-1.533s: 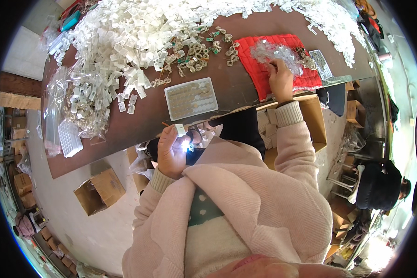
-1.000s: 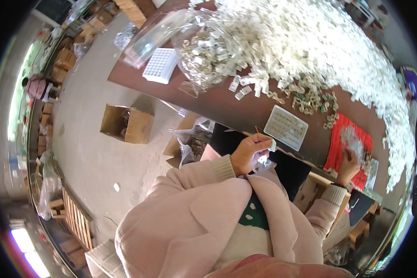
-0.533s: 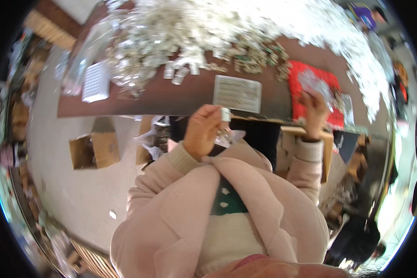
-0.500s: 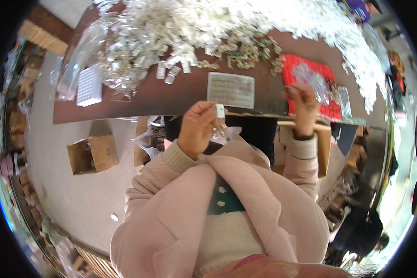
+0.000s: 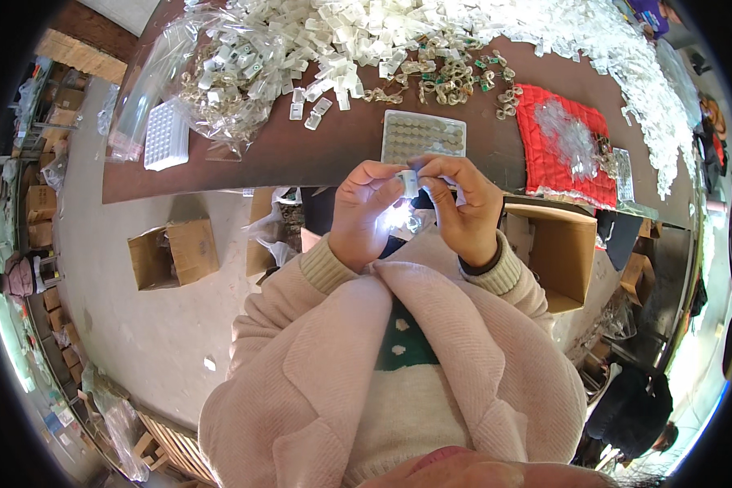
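My left hand [image 5: 360,213] pinches a small white plastic case [image 5: 408,184] upright just past the table's near edge. From its underside hangs a tangle of thin wire lights [image 5: 401,216], glowing bright white. The thumb and forefinger of my right hand [image 5: 468,210] close on the case's right side; whether a smaller piece sits between them is hidden. Right beyond both hands, a clear tray [image 5: 386,134] lies on the brown table [image 5: 301,167], holding rows of round, flat, coin-like pieces.
White plastic cases [image 5: 333,41] heap along the table's far side. Coiled wire bundles [image 5: 451,80] lie before them. Clear plastic bits lie on a red cloth [image 5: 537,134] at right. A white pitted tray [image 5: 167,134] stands at left. Open cartons [image 5: 191,252] sit below.
My right hand has come left from beside the red cloth to the white case in my left hand. The hanging wire lights, unlit before, now shine.
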A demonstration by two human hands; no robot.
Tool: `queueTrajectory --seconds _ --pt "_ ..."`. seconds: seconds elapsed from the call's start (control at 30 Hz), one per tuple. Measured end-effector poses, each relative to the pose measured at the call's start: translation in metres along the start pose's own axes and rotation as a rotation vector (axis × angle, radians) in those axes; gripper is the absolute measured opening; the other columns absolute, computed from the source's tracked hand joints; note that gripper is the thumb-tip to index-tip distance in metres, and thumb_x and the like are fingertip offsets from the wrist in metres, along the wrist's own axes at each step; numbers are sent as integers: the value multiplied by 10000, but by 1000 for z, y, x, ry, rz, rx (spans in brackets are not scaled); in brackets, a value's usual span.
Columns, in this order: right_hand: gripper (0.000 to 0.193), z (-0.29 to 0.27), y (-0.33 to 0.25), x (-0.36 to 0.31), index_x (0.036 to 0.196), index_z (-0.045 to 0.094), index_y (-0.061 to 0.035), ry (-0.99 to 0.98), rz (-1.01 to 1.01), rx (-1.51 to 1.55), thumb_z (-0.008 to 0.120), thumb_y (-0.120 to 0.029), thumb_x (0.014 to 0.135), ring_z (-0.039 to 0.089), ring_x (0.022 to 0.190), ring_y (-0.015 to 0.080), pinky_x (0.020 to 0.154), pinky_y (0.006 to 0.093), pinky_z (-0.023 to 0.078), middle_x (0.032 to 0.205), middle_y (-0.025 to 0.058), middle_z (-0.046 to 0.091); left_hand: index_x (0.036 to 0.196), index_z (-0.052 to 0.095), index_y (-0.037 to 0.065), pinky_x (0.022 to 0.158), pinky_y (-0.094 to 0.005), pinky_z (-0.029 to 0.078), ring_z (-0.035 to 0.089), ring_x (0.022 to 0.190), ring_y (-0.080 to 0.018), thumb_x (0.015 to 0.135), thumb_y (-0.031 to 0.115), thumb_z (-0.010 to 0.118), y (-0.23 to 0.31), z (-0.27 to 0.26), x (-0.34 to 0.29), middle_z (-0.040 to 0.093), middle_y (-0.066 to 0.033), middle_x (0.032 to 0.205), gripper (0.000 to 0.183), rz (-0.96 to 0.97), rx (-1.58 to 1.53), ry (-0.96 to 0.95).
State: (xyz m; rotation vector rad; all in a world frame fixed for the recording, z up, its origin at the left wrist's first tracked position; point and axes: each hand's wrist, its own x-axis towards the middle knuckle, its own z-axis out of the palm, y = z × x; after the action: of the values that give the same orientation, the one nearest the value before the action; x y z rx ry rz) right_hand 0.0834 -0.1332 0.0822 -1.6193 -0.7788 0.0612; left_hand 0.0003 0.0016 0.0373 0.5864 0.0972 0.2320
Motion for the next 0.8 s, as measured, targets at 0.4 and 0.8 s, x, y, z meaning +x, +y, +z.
queueTrajectory --seconds 0.4,0.8 --pt "144 -1 -2 3 973 666 -16 -59 69 61 664 71 859 714 774 213 707 274 561 988 129 734 1082 635 22 806 -301 558 669 935 -146 951 71 671 1 -7 -1 697 -86 1065 144 -29 -61 22" --pt "201 0 8 3 1019 689 -13 -108 -66 -70 686 78 839 727 877 214 772 288 558 1028 137 732 1052 651 -10 758 -260 577 681 872 -124 918 -23 678 17 -7 1 705 -84 1021 137 37 128 29"
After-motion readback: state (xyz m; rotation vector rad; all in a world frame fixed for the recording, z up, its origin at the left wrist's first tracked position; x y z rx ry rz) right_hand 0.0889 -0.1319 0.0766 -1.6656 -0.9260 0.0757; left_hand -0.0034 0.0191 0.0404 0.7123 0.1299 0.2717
